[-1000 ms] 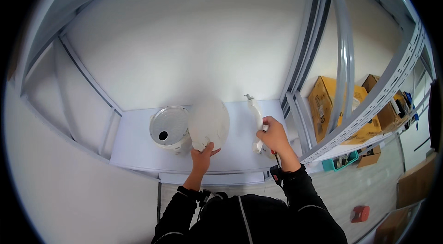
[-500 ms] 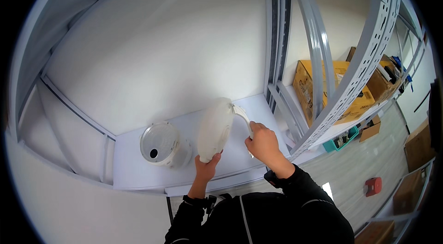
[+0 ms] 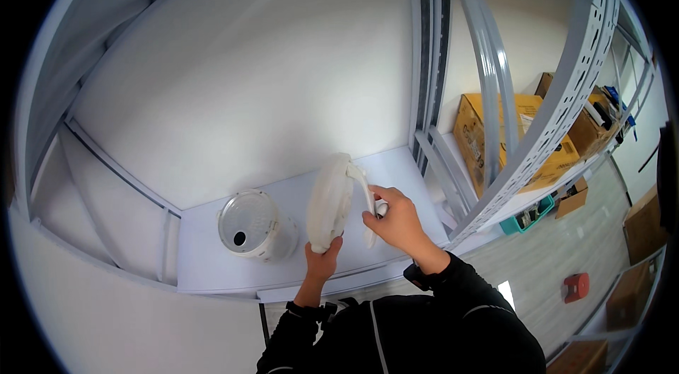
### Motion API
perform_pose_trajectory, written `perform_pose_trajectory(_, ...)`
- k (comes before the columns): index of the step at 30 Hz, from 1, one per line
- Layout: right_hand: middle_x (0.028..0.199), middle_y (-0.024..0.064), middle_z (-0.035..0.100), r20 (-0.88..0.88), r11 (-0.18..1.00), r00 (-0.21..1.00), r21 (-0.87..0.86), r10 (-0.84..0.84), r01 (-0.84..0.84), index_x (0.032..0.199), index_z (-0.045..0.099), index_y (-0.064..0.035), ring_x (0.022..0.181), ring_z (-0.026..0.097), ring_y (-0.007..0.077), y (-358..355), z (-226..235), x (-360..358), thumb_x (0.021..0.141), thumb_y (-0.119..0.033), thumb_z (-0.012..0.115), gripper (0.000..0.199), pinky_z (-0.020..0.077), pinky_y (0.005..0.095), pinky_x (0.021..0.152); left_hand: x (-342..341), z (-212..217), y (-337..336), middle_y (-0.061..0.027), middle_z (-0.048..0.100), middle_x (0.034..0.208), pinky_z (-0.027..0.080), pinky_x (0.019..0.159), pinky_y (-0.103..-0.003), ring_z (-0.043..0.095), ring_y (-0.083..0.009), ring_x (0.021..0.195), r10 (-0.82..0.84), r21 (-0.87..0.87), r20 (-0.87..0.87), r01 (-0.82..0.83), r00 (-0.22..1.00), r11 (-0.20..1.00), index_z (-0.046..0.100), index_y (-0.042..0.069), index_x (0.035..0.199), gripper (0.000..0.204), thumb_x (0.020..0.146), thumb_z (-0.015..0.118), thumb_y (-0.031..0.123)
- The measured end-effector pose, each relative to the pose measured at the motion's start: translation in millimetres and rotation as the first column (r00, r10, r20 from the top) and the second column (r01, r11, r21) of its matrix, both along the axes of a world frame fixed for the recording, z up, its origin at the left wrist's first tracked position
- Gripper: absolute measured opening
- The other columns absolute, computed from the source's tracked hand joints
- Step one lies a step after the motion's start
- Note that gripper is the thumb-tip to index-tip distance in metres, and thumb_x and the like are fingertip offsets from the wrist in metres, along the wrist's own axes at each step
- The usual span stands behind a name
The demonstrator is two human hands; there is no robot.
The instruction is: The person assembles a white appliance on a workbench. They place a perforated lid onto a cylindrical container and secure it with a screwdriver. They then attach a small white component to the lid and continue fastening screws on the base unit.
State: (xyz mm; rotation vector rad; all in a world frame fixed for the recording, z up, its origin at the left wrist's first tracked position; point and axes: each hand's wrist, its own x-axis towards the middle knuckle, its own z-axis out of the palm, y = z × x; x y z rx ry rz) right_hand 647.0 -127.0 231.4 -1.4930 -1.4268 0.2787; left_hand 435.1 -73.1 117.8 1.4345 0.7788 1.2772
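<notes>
A round, cloudy white disc-like part (image 3: pixel 327 201) stands on edge above the white shelf board (image 3: pixel 233 278). My left hand (image 3: pixel 323 261) grips its lower rim, thumb on the near side. On its right side a curved white strip (image 3: pixel 358 179) runs down from the top. My right hand (image 3: pixel 397 222) is closed on this strip, thumb and fingers pinching it, and a small rounded white piece shows between them. Left of my hands, a white bucket-shaped container (image 3: pixel 276 238) with a clear round top and a black spot stands on the board.
Grey metal shelf posts (image 3: pixel 559 98) rise on the right. Beyond them a yellow cardboard box (image 3: pixel 474 130) sits on a neighbouring shelf, and a teal bin (image 3: pixel 527 218) lies lower. A red stool (image 3: pixel 576 287) stands on the floor. A white wall (image 3: pixel 247 77) closes the back.
My right hand has moved left and slightly up, closer to the disc, bringing the lower end of the strip inward. The disc has turned slightly in my left hand.
</notes>
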Motion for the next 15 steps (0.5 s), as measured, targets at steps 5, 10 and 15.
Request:
perform_pose_trajectory(5, 0.108, 0.0104, 0.066, -0.357, 0.990, 0.929, -0.062, 0.098, -0.129, 0.142, 0.065, -0.0071, 0.074, 0.067, 0.0162, 10.3, -4.0, -4.6, 0.082, -0.012, 0.084, 0.063, 0.0569, 0.0304, 0.070, 4.0, 2.3, 0.7, -0.0086, 0.078, 0.113, 0.056, 0.090, -0.033, 0.072, -0.0162, 0.103, -0.049, -0.070, 0.142, 0.059, 0.989, 0.996, 0.074, -0.002, 0.124, 0.028, 0.096, 0.072, 0.002)
perform_pose_trajectory(10, 0.109, 0.0026, 0.065, -0.361, 0.988, 0.921, 0.004, 0.148, -0.157, 0.146, 0.064, -0.0085, 0.072, 0.058, 0.0052, 17.5, -6.4, -9.6, 0.085, -0.004, 0.082, 0.064, 0.0511, 0.0232, 0.066, 1.2, 6.3, 0.8, -0.0104, 0.076, 0.122, 0.055, 0.097, -0.034, 0.072, -0.0184, 0.110, -0.077, -0.076, 0.205, 0.094, 0.976, 0.993, 0.069, -0.003, 0.132, 0.036, 0.097, 0.071, 0.000)
perform_pose_trajectory(15, 0.107, 0.0016, 0.063, -0.466, 0.984, 0.870, 0.003, 0.161, -0.180, 0.151, 0.061, -0.0114, 0.073, 0.056, 0.0048, 18.8, -3.0, -15.4, 0.086, -0.004, 0.083, 0.069, 0.0508, 0.0228, 0.067, -7.3, 1.9, 5.6, -0.0098, 0.075, 0.124, 0.055, 0.096, -0.035, 0.072, -0.0190, 0.110, -0.044, -0.023, 0.029, 0.045, 0.999, 0.999, 0.068, -0.001, 0.133, 0.039, 0.095, 0.073, 0.000)
